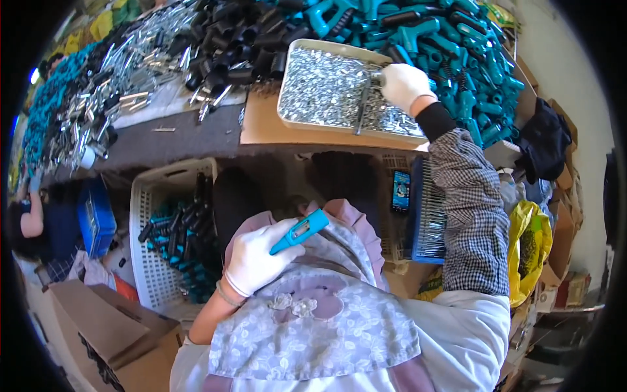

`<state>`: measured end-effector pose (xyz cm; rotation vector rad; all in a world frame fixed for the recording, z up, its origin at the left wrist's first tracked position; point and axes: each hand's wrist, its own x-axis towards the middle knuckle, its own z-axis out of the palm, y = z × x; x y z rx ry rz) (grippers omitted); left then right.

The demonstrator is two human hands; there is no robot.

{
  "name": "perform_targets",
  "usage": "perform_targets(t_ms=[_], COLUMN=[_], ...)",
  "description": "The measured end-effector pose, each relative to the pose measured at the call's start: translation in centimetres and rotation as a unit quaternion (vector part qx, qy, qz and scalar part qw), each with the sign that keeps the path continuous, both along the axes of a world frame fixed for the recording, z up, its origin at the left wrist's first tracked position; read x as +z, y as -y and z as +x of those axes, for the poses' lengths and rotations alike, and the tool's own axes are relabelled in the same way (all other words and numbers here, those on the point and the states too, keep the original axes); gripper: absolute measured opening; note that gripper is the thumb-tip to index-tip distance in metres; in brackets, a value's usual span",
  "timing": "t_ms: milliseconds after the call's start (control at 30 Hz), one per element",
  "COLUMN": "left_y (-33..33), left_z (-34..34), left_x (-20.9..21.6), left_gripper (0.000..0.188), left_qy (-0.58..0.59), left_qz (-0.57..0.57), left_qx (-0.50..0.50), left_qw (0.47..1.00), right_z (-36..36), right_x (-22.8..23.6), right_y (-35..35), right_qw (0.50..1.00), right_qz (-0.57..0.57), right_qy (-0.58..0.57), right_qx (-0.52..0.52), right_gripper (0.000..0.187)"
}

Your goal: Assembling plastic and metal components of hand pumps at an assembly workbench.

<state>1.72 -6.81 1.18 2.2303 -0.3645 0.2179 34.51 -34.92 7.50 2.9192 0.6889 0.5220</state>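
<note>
My left hand [264, 255], in a white glove, is closed around a teal plastic handle-shaped part [302, 231] with an oblong slot showing metal, held above my lap. My right hand [403, 85], also gloved, reaches over the right part of a cream tray [285, 98] filled with small shiny metal pieces [326, 85]. Its fingers are bent down toward the pieces, closed, and what they grip is too small or hidden to tell. A thin dark metal rod [361, 112] lies across the tray just left of that hand.
Teal plastic parts [470, 72] are heaped behind and right of the tray. Black tubes [228, 46] and loose metal pins [144, 59] cover the bench at left. Below stand a white basket [140, 215] of teal-and-black parts, a blue bin [428, 215] of metal rods, and a phone [401, 189].
</note>
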Motion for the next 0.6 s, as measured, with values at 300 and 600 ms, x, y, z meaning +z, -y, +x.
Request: perform_targets(t_ms=[300,600], left_y=[-2.2,-1.8], left_z=[-1.4,0.4], left_x=[-0.4,-0.9], left_gripper=[0.041,0.036], left_qy=[-0.007,0.017], left_qz=[0.040,0.046], left_qx=[0.036,0.034], left_qw=[0.999,0.998], right_z=[-14.3,-22.3], right_x=[3.0,-7.2], right_y=[-5.9,-9.8], right_qw=[0.859,0.724], right_qz=[0.357,0.446], right_qy=[-0.357,-0.378], right_qx=[0.080,0.366], right_gripper=[0.019,0.009])
